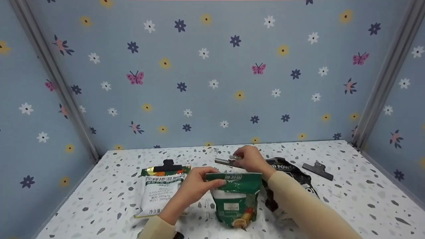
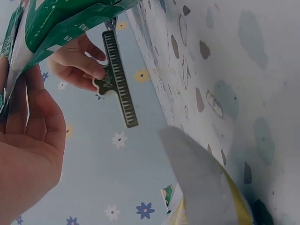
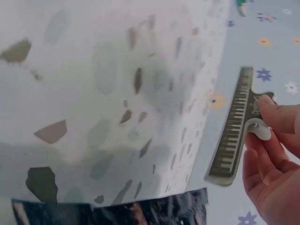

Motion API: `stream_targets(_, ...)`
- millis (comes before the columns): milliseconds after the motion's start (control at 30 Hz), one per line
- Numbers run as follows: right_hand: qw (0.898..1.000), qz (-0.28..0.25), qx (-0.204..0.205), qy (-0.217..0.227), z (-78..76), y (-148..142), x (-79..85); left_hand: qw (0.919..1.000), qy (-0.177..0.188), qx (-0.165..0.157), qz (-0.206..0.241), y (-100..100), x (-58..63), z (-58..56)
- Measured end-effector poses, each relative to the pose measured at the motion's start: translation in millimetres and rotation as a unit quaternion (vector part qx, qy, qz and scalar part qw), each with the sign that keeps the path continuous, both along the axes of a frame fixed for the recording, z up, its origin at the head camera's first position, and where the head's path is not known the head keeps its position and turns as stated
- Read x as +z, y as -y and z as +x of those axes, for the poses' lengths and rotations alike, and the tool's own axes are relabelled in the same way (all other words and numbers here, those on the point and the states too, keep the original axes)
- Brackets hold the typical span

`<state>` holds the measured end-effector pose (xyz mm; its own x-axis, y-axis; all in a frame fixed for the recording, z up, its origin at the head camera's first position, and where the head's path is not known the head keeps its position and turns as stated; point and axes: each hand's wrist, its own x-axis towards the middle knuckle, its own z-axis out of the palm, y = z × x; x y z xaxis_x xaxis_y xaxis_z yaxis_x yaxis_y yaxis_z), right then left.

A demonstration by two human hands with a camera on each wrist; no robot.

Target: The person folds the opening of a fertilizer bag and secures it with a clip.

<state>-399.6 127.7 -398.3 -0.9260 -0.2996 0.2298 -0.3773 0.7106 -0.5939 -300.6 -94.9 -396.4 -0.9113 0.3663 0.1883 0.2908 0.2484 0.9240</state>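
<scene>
My left hand (image 1: 198, 183) pinches the top left corner of a green and white pouch (image 1: 235, 201), which stands upright with fruit printed near its base. In the left wrist view, the fingers of that hand lie behind the pouch's green top (image 2: 70, 28). Beyond the pouch, my right hand (image 1: 249, 160) holds a wide bag clip (image 3: 233, 126) by its handles, between thumb and fingers. Piano keys are printed along the clip's long jaw. The clip is behind the pouch's top edge and apart from it.
To the left lies a white printed bag (image 1: 159, 196) with a black clip (image 1: 168, 166) on its top. A black bag (image 1: 290, 172) lies at the right, partly behind my right forearm. Another dark clip (image 1: 318, 170) rests on the speckled table (image 1: 352, 205) farther right. Flowered panels enclose the table.
</scene>
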Motion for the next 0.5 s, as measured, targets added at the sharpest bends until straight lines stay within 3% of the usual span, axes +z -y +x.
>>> stream_targets(233, 0.999, -0.028, 0.024, -0.004, 15.3, -13.9, 21.8, 0.9999, 0.005, -0.005, -0.01, 2.1, -0.8, -0.8)
stream_targets(433, 0.997, -0.052, 0.047, -0.02, 30.0, -27.2, 54.3, 0.9991, 0.023, -0.03, -0.018, 1.8, -0.1, 0.9)
stream_targets(500, 0.996, -0.059, 0.053, -0.028, 36.7, -32.2, 65.7, 0.9987, 0.028, -0.026, -0.034, 2.1, 1.0, 1.6)
